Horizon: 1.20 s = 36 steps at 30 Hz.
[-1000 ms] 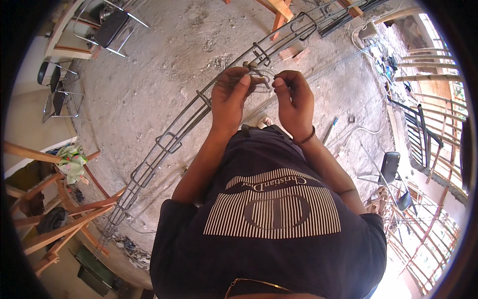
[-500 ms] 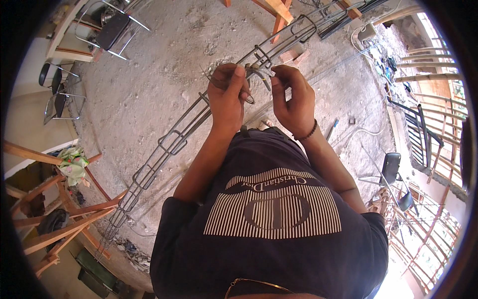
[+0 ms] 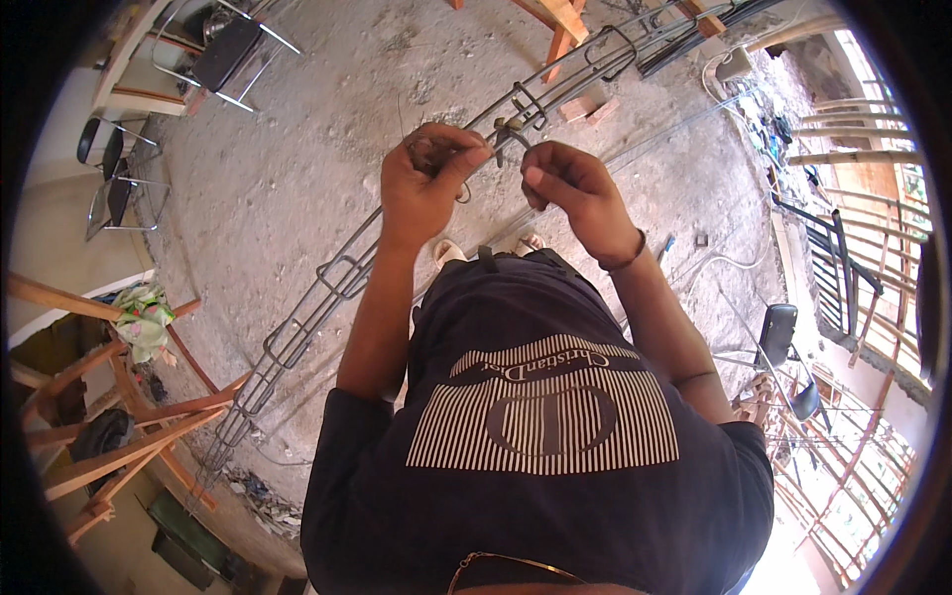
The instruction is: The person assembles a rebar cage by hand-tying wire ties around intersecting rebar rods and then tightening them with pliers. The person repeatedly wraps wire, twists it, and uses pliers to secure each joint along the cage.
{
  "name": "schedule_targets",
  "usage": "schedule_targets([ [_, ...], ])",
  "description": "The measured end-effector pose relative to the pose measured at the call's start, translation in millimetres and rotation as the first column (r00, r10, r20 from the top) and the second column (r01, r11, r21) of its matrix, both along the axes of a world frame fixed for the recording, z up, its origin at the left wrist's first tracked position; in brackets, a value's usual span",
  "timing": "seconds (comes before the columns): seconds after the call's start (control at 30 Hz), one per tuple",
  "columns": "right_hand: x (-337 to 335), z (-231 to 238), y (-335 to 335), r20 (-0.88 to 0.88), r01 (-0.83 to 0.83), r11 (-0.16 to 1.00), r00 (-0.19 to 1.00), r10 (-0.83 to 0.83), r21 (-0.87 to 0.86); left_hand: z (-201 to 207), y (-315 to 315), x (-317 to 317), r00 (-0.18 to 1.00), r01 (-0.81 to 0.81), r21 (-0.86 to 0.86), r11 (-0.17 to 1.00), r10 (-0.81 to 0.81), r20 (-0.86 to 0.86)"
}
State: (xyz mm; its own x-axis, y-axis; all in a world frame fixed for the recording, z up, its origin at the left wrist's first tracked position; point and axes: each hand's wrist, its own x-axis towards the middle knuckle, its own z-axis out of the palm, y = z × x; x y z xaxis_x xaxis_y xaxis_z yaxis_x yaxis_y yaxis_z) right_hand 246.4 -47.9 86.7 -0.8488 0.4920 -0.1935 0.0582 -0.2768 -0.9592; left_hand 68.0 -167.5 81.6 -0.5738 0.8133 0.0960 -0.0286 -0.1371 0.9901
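Currently, the left hand (image 3: 421, 183) has its fingers bent in toward the thumb, gripping thin wire (image 3: 464, 194); a loop of it pokes out below the palm and a fine end sticks up above the knuckles. How much more lies inside the fist, I cannot tell. Its thumb and fingertips point at a pair of pincers (image 3: 509, 126), which sits between the two hands. The right hand (image 3: 578, 193) has its fingers curled around one curved handle of the pincers, the thumb folded over; a dark bracelet (image 3: 627, 253) circles that wrist.

Behind the hands, a long steel cage (image 3: 342, 278) of bars and square hoops crosses the floor (image 3: 297, 149) from its lower left edge to its upper right edge. The pincers' head overlaps the cage, and I cannot tell whether they touch. Near the cage's upper right end, reddish bricks (image 3: 587, 106) lie beside a wooden stand (image 3: 565, 40). A folding chair (image 3: 226, 59) stands at the floor's upper left corner, and another black chair (image 3: 778, 332) is near its right edge.
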Motion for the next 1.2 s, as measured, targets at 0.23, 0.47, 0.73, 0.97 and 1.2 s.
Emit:
schedule_targets([
  [0.23, -5.6, -8.8, -21.5, -0.488, -0.539, 0.444, 0.841, 0.233, -0.716, 7.4, -8.4, -25.6, 0.944, 0.326, 0.096, 0.940, -0.329, 0.021],
  [0.47, 6.9, 25.6, 7.2, 0.146, -0.014, 0.901, 0.988, -0.055, 0.434, 7.6, -14.4, -11.9, 0.982, -0.120, -0.172, 0.978, 0.142, 0.124],
  [0.73, -2.9, 19.1, -3.7, -0.149, 0.149, 0.040, 0.989, -0.005, 0.988, 16.7, -16.3, -1.6, 0.971, -0.198, -0.258, 0.946, 0.224, 0.077],
  [0.97, -9.5, 16.9, 3.9, -0.197, 0.198, -0.044, 0.980, 0.031, 0.979, 24.5, -17.5, 6.3, 0.947, -0.290, -0.242, 0.926, 0.315, 0.069],
  [1.2, -16.5, 14.9, -8.8, -0.209, 0.223, 0.483, 0.974, -0.083, 0.847, 32.2, -26.8, 21.2, 0.906, -0.423, -0.134, 0.896, 0.420, -0.053],
])
